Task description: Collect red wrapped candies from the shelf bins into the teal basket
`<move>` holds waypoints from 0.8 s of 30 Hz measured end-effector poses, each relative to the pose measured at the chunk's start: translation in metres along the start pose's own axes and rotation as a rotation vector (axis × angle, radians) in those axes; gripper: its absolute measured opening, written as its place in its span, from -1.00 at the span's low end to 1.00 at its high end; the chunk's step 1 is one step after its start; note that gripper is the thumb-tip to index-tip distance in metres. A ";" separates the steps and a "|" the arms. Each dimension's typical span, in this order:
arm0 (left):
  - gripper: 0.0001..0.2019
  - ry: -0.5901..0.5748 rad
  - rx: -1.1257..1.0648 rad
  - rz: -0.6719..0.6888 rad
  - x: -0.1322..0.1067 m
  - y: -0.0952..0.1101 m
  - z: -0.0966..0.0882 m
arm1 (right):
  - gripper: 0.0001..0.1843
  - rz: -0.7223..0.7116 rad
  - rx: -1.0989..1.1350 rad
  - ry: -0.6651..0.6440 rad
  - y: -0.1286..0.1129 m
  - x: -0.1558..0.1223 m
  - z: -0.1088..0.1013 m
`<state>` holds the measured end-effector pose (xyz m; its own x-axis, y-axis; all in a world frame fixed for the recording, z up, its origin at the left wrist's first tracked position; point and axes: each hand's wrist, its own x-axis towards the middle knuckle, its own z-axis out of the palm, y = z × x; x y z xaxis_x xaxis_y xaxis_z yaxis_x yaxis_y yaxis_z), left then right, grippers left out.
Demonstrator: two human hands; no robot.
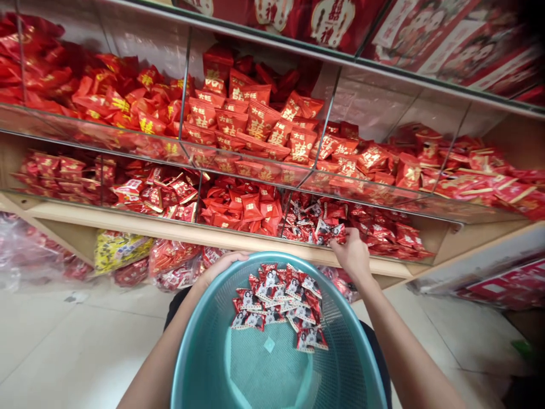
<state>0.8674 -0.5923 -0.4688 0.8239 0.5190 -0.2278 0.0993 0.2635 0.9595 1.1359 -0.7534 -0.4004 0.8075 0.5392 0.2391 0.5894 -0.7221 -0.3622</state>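
A teal plastic basket point(204, 341) sits in front of me at the bottom of the head view. Several small red candy packets with a printed picture point(279, 304) lie on its mesh floor. My left hand point(219, 267) grips the basket's far rim, fingers curled over it. My right hand point(351, 253) reaches into a glass-fronted bin on the lower shelf, its fingers closed on a few of the same red packets point(334, 233).
Two shelves of glass-divided bins point(315, 170) hold heaps of red wrapped sweets. A wooden ledge point(170, 227) runs under them. Clear bags of sweets, one yellow point(119, 250), lie below the ledge. Pale tiled floor point(63, 341) spreads left and right.
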 end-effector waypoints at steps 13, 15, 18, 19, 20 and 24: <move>-0.72 -0.043 -0.097 0.012 0.003 -0.008 -0.001 | -0.44 -0.189 1.006 -0.862 -0.059 -0.072 0.000; -0.70 -0.074 -0.126 0.018 0.005 -0.011 -0.003 | -0.52 -0.291 0.938 -0.951 -0.065 -0.074 0.009; -0.69 -0.082 -0.103 0.060 0.009 -0.014 -0.005 | -0.64 -0.426 0.788 -1.036 -0.074 -0.073 0.022; -0.69 -0.081 -0.088 0.073 0.010 -0.015 -0.006 | -0.68 -0.478 0.718 -1.055 -0.077 -0.071 0.025; -0.69 -0.079 -0.076 0.084 0.011 -0.016 -0.007 | -0.70 -0.533 0.633 -1.074 -0.081 -0.070 0.027; -0.70 -0.073 -0.064 0.108 0.014 -0.020 -0.009 | -0.67 -0.742 0.247 -1.109 -0.102 -0.065 0.033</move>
<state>0.8720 -0.5834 -0.4930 0.8664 0.4874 -0.1086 -0.0262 0.2615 0.9649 1.0224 -0.7007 -0.4088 -0.2078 0.9109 -0.3564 0.7600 -0.0791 -0.6451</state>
